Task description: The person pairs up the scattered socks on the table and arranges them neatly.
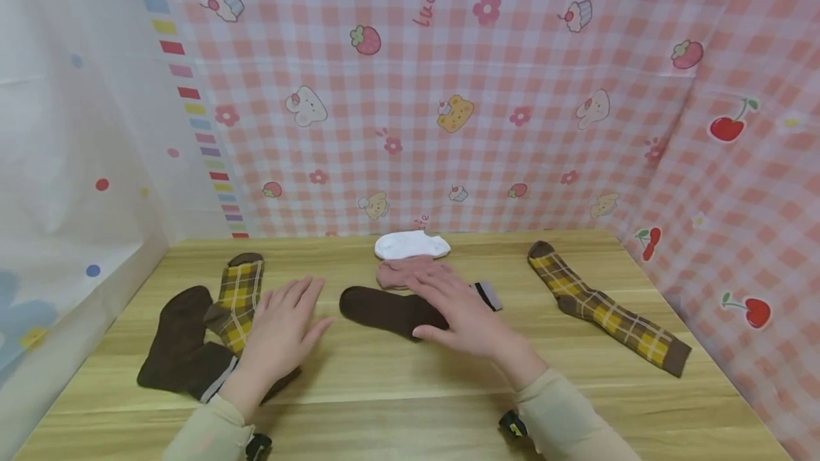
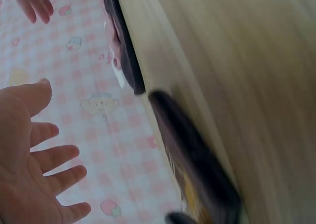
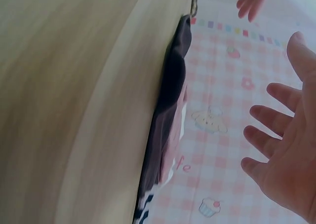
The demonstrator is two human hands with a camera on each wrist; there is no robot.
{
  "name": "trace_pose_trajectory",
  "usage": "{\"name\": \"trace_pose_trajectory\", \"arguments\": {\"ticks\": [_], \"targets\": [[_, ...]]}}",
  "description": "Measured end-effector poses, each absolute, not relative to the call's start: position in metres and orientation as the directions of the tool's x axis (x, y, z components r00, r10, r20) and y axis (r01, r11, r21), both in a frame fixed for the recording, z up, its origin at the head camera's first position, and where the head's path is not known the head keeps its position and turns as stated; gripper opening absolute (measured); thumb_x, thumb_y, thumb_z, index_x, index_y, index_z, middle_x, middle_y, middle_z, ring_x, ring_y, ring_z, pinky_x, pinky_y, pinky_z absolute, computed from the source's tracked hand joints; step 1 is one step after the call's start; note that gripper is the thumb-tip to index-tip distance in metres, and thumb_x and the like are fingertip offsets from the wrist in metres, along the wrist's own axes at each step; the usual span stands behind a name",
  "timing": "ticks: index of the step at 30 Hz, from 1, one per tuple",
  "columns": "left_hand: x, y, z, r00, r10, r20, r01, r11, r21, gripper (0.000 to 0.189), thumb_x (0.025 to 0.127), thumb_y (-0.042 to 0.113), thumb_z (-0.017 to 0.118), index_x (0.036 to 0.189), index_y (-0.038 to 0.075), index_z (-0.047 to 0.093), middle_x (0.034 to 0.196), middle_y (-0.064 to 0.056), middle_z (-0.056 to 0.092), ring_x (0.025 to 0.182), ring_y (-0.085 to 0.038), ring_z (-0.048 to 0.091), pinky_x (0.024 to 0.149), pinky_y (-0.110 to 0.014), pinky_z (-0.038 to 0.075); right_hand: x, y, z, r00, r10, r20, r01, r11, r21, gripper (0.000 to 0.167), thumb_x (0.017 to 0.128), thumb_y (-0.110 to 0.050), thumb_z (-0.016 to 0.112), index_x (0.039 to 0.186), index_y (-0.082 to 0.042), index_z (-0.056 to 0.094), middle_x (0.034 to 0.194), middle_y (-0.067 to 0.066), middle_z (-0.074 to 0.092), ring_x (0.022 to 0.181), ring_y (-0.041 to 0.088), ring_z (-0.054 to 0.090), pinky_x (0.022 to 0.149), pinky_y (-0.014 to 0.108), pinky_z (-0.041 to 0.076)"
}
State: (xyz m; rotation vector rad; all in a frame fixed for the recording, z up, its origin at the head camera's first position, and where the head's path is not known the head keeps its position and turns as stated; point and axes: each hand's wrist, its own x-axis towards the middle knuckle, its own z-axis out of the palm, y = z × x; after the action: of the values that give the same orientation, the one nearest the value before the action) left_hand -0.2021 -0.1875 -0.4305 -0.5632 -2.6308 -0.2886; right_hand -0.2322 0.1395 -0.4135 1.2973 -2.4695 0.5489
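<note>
My left hand (image 1: 282, 329) hovers above the table with its fingers spread, holding nothing. Below it lie a dark brown sock (image 1: 173, 340) with a grey band and a yellow-and-brown plaid sock (image 1: 240, 290), both partly hidden by the hand and wrist. Over the middle of the table is my right hand (image 1: 470, 315), its fingers extended and nothing in its grasp. It covers part of another dark brown sock (image 1: 378, 310), whose grey-and-black striped cuff shows past the hand. In the right wrist view this hand (image 3: 291, 135) is apart from the socks.
Behind the middle brown sock lie a pink sock (image 1: 400, 273) and a white ankle sock (image 1: 410, 245). A second plaid sock (image 1: 605, 310) stretches diagonally across the right side of the wooden table (image 1: 384, 411). Checked pink cloth (image 1: 410, 162) hangs behind and to the right.
</note>
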Motion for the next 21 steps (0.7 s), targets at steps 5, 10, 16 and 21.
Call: {"name": "trace_pose_trajectory", "arguments": {"ticks": [5, 10, 16, 21], "targets": [[-0.200, -0.201, -0.427, -0.845, 0.314, 0.434, 0.401, 0.908, 0.124, 0.065, 0.093, 0.035, 0.069, 0.145, 0.003, 0.047, 0.140, -0.023, 0.051, 0.129, -0.044, 0.044, 0.104, -0.071, 0.026, -0.229, 0.128, -0.414, -0.527, -0.729, 0.438, -0.848, 0.487, -0.210, 0.068, 0.094, -0.043, 0.066, 0.143, 0.000, 0.048, 0.148, 0.020, 0.045, 0.138, 0.038, 0.038, 0.112, 0.057, 0.029], [-0.199, -0.214, -0.420, -0.855, 0.292, 0.429, 0.378, 0.917, 0.130, 0.063, 0.093, 0.032, 0.069, 0.144, 0.002, 0.046, 0.138, -0.024, 0.051, 0.128, -0.045, 0.043, 0.103, -0.072, 0.026, -0.228, 0.116, -0.415, -0.512, -0.736, 0.444, -0.857, 0.469, -0.211, 0.067, 0.091, -0.037, 0.071, 0.142, -0.001, 0.049, 0.151, 0.016, 0.042, 0.140, 0.034, 0.037, 0.112, 0.054, 0.031], [-0.202, -0.231, -0.415, -0.856, 0.275, 0.438, 0.363, 0.922, 0.131, 0.062, 0.093, 0.029, 0.070, 0.142, -0.001, 0.048, 0.138, -0.027, 0.050, 0.128, -0.048, 0.042, 0.103, -0.072, 0.025, -0.225, 0.101, -0.416, -0.519, -0.747, 0.415, -0.855, 0.462, -0.237, 0.067, 0.091, -0.039, 0.070, 0.145, -0.005, 0.047, 0.152, 0.016, 0.041, 0.139, 0.034, 0.038, 0.113, 0.055, 0.028], [-0.206, -0.244, -0.414, -0.857, 0.262, 0.445, 0.353, 0.926, 0.133, 0.063, 0.093, 0.029, 0.070, 0.143, -0.002, 0.047, 0.140, -0.028, 0.047, 0.127, -0.050, 0.041, 0.101, -0.073, 0.025, -0.222, 0.086, -0.415, -0.542, -0.758, 0.363, -0.840, 0.478, -0.257, 0.070, 0.091, -0.043, 0.070, 0.147, -0.009, 0.046, 0.152, 0.015, 0.040, 0.142, 0.029, 0.035, 0.118, 0.047, 0.021]]}}
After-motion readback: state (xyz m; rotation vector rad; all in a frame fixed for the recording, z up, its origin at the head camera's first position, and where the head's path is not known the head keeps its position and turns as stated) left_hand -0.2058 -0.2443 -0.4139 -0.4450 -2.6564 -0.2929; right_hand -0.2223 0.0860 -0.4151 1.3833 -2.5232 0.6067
